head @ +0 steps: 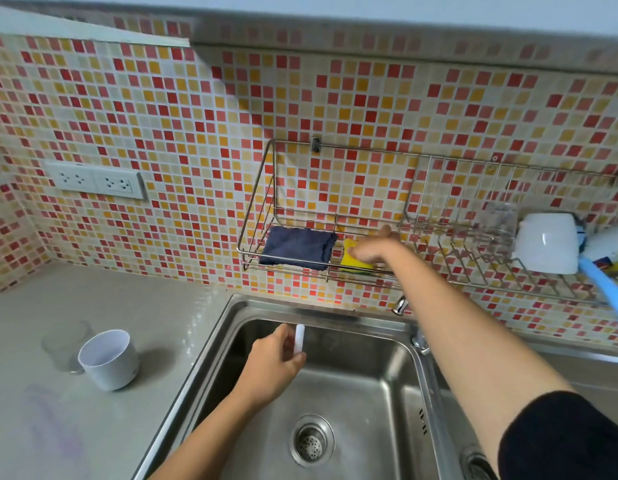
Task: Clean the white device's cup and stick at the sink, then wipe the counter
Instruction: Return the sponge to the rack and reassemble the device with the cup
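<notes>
Left hand (276, 358): stick (299, 336) gripped in fingers, over sink (369, 375).
Right hand (369, 249): set on sponge (352, 261) in rack (266, 188); grip cannot be told.
Cup (110, 362): stood on counter (144, 306), left of sink, beside a glass (63, 344).

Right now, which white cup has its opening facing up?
The counter cup, left of the sink; the rack cup sits upside down in the wall rack.

Sink rim (423, 421): dark stamped marks, too blurred to read.
Bottle label (617, 258): colourful print, illegible.
Readable text: none.
</notes>
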{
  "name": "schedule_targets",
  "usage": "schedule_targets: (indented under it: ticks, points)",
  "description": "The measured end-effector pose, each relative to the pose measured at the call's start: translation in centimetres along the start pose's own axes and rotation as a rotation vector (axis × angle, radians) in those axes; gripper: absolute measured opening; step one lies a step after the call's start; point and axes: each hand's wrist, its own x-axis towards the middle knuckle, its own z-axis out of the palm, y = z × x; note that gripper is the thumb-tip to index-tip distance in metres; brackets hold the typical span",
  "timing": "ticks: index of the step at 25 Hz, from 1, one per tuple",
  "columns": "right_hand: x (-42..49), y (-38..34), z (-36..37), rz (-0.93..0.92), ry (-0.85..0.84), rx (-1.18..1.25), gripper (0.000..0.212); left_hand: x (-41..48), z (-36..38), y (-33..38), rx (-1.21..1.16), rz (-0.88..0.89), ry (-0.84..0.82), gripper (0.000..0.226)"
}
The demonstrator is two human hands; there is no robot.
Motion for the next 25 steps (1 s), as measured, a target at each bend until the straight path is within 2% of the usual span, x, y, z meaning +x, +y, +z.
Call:
schedule_targets:
  ticks: [3,6,8,10,13,16,20,23,25]
  points:
    - [-1.7,0.2,0.5,-0.075,0.392,0.258,0.05,0.4,0.1,-0.2,0.006,0.021,0.008,0.019]
    - [-6.8,0.7,3.8,-0.232,0.856,0.458,0.017,0.7,-0.2,-0.7,-0.147,0.02,-0.019,0.032]
    - [-10.4,0.4,8.1,-0.268,0.985,0.511,0.008,1.1,-1.0,-1.6,-0.245,0.011,-0.015,0.045]
    - [-12.0,-0.7,13.4,-0.211,0.93,0.523,0.008,1.5,-2.5,-2.8,-0.275,0.001,-0.002,0.048]
    - [-11.1,-3.9,21.4,-0.129,0.587,0.545,0.006,2.0,-5.9,-5.1,-0.303,-0.032,-0.013,0.04]
    - [-9.2,-8.6,26.7,-0.184,0.297,0.549,0.022,2.7,-10.6,-7.8,-0.403,-0.067,0.014,0.03]
    - [-6.8,-19.3,28.8,-0.352,0.108,0.608,0.046,3.8,-18.6,-14.7,-0.367,-0.125,0.066,0.022]
    - [-5.0,-26.1,29.9,-0.414,0.002,0.62,0.066,3.9,-23.0,-20.2,-0.193,-0.16,0.122,0.023]
    - [-4.1,-29.6,30.9,-0.432,-0.048,0.608,0.082,4.0,-24.8,-23.4,-0.069,-0.146,0.1,0.025]
